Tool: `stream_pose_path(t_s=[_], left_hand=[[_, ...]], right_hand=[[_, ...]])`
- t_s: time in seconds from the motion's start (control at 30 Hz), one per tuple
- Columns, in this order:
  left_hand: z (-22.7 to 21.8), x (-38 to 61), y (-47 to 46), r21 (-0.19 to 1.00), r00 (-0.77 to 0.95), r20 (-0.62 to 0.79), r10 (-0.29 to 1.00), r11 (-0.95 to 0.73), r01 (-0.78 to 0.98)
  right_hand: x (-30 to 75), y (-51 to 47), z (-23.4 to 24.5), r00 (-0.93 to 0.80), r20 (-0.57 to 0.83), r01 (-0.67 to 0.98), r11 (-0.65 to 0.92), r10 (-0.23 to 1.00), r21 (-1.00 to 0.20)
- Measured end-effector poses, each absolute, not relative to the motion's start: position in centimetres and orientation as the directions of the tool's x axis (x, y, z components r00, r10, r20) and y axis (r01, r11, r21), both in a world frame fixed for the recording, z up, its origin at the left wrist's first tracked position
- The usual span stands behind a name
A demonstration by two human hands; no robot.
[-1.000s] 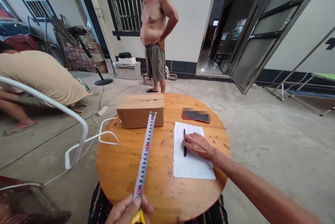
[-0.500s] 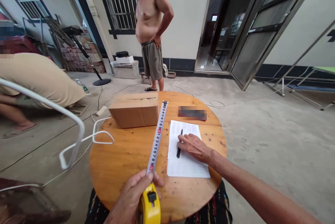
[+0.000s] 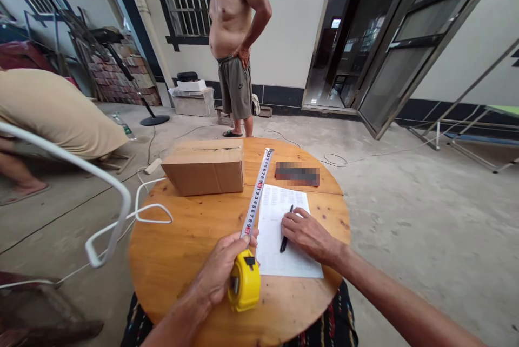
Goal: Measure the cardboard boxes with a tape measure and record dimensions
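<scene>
The yellow tape measure (image 3: pixel 244 287) sits near the front edge of the round wooden counter (image 3: pixel 182 260), its white blade (image 3: pixel 256 195) stretched up past the brown cardboard box (image 3: pixel 205 167). Right of the tape measure lie a white sheet of paper (image 3: pixel 279 228) and a black pen (image 3: pixel 286 222). The left hand (image 3: pixel 221 271) has its grip clenched around the case. The right hand (image 3: pixel 310 236) rests flat, grip released, fingertips at the pen. A blurred dark object (image 3: pixel 297 174) beyond the paper is unreadable.

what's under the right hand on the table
A black pen lies under the right hand's fingertips, on a white sheet of paper on the round table. The paper beneath the palm is covered.
</scene>
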State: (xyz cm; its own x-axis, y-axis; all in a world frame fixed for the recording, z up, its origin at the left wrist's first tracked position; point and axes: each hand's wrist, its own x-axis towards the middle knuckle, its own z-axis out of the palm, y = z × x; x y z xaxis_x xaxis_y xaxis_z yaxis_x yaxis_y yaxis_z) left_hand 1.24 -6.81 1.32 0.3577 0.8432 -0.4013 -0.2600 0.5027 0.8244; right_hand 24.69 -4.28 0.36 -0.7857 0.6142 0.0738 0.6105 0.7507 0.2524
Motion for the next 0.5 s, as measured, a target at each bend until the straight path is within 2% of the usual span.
stream_pose_path(t_s=[0.07, 0.2, 0.27, 0.5], left_hand=[[0.9, 1.4, -6.4, 0.827, 0.361, -0.402, 0.841, 0.503, -0.25], [-0.1, 1.6, -6.2, 0.833, 0.364, -0.403, 0.84, 0.501, -0.233], [-0.5, 1.8, -6.2, 0.834, 0.368, -0.413, 0.833, 0.509, -0.214], [-0.9, 1.8, -7.8, 0.843, 0.36, -0.452, 0.816, 0.523, -0.127]], right_hand=[[25.3, -4.1, 0.6, -0.717, 0.112, 0.694, 0.691, 0.688, 0.2], [27.3, -4.9, 1.0, -0.378, 0.209, 0.925, 0.375, 0.902, 0.053], [27.9, -6.0, 0.7, -0.311, 0.216, 0.95, 0.311, 0.926, 0.036], [26.4, -9.4, -1.2, -0.24, 0.173, 0.966, 0.252, 0.955, -0.051]])
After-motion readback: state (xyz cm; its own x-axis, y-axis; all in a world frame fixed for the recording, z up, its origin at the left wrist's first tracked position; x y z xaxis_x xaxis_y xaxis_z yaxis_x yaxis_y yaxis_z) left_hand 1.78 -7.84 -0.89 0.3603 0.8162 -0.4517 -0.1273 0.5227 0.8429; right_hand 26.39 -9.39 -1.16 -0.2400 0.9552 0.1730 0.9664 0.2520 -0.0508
